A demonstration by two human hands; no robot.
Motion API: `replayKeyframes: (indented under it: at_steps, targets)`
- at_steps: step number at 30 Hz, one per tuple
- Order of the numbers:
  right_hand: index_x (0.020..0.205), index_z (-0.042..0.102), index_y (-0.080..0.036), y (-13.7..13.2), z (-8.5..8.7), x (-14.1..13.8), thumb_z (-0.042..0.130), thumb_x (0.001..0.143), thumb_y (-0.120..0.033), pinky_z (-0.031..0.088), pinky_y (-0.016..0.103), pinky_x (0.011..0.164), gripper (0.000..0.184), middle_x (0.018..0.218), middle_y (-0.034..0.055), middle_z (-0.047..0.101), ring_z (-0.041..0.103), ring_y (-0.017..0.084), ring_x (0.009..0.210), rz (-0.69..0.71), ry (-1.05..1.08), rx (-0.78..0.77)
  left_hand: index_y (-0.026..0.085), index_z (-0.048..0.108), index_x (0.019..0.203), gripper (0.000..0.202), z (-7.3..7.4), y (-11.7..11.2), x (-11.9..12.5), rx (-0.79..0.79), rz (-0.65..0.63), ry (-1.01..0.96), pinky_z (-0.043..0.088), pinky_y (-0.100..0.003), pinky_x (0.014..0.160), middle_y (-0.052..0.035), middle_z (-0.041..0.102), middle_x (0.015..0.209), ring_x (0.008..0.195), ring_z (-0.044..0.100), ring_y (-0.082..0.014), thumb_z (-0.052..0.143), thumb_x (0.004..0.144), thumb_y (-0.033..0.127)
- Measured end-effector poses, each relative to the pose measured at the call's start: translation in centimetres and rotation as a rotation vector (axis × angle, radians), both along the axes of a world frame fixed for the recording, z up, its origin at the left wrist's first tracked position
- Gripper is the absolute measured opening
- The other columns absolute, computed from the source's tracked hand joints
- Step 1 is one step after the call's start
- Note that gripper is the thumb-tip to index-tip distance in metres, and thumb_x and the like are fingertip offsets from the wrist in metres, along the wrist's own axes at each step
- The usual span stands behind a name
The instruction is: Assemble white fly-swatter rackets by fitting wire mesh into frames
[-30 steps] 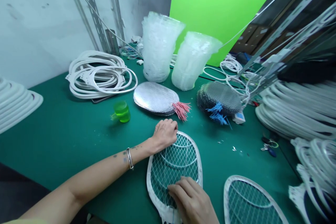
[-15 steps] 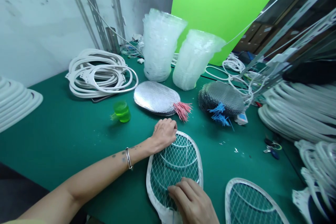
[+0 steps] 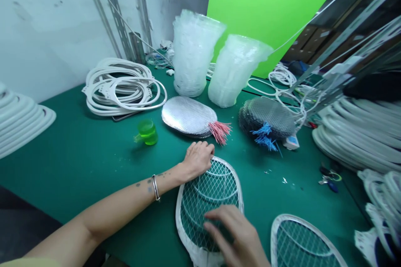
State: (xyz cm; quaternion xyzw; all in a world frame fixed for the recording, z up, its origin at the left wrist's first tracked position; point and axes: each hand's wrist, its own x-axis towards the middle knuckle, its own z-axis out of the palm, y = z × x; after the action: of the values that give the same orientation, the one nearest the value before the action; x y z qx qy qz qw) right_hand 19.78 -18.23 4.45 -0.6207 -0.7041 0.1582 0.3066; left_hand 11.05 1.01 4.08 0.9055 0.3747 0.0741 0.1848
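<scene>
A white racket-shaped frame with a wire mesh (image 3: 209, 192) lies on the green table (image 3: 78, 154) in front of me. My left hand (image 3: 198, 157) rests on its far left rim, fingers curled over the edge. My right hand (image 3: 238, 238) hovers over the near part of the mesh with its fingers spread, slightly blurred. A second mesh frame (image 3: 300, 242) lies to the right. A stack of silver mesh ovals with pink wires (image 3: 191, 117) and a stack of dark mesh ovals with blue wires (image 3: 266, 121) lie just beyond.
Two tall stacks of clear plastic pieces (image 3: 194, 50) stand at the back. White frame rings (image 3: 122, 87) are piled back left, and more white frames (image 3: 360, 133) at the right. A small green cup (image 3: 147, 132) sits left of centre. Green screen behind.
My right hand has lifted off the mesh and opened, its fingers now spread above the frame. My left hand stays on the rim. The view shifted slightly.
</scene>
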Motion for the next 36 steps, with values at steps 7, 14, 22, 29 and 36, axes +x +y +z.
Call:
replayKeyframes:
  at_steps: [7, 14, 22, 29, 36]
  targets:
    - [0.088, 0.063, -0.021, 9.4, -0.3, 5.6, 0.059, 0.081, -0.052, 0.045, 0.031, 0.064, 0.032, 0.08, 0.004, 0.066, 0.059, 0.02, 0.073, -0.429, 0.087, -0.229, 0.02, 0.06, 0.089, 0.014, 0.0, 0.1, -0.1, 0.025, -0.025, -0.009, 0.038, -0.035, 0.083, -0.0037, 0.061, 0.091, 0.09, 0.056, -0.0205, 0.047, 0.089, 0.015]
    - [0.071, 0.059, -0.019, 13.1, -2.8, 7.3, 0.067, 0.073, -0.047, 0.034, 0.024, 0.05, 0.029, 0.056, -0.0039, 0.056, 0.05, 0.012, 0.052, -0.415, 0.106, -0.412, 0.02, 0.057, 0.088, 0.008, -0.3, 0.6, -0.4, -0.017, -0.034, -0.025, 0.039, -0.033, 0.077, -0.0021, 0.062, 0.09, 0.087, 0.056, -0.0196, 0.049, 0.089, 0.018]
    - [0.065, 0.053, -0.023, 13.0, -1.9, 7.1, 0.066, 0.074, -0.043, 0.032, 0.024, 0.052, 0.026, 0.058, -0.0043, 0.056, 0.051, 0.013, 0.055, -0.429, 0.059, -0.504, 0.021, 0.054, 0.08, 0.011, -1.0, 1.4, -0.4, -0.036, -0.119, -0.073, 0.037, -0.029, 0.066, 0.0013, 0.059, 0.086, 0.079, 0.054, -0.0162, 0.05, 0.086, 0.013]
    - [0.062, 0.053, -0.023, 13.5, -1.1, 6.2, 0.07, 0.071, -0.034, 0.03, 0.025, 0.051, 0.022, 0.057, -0.0036, 0.058, 0.051, 0.014, 0.055, -0.467, 0.012, -0.463, 0.02, 0.057, 0.085, 0.006, -2.1, 1.4, -0.4, -0.012, -0.098, -0.134, 0.039, -0.029, 0.071, -0.0004, 0.06, 0.088, 0.083, 0.055, -0.0168, 0.053, 0.088, 0.015]
    - [0.093, 0.06, -0.02, 8.0, 0.7, 5.1, 0.064, 0.082, -0.047, 0.041, 0.027, 0.064, 0.029, 0.076, -0.0006, 0.062, 0.055, 0.015, 0.068, -0.57, 0.098, -0.206, 0.019, 0.064, 0.1, 0.016, 0.1, -0.2, -2.8, -0.006, -0.056, -0.286, 0.039, -0.036, 0.088, -0.005, 0.061, 0.104, 0.099, 0.056, -0.0202, 0.058, 0.092, 0.032]
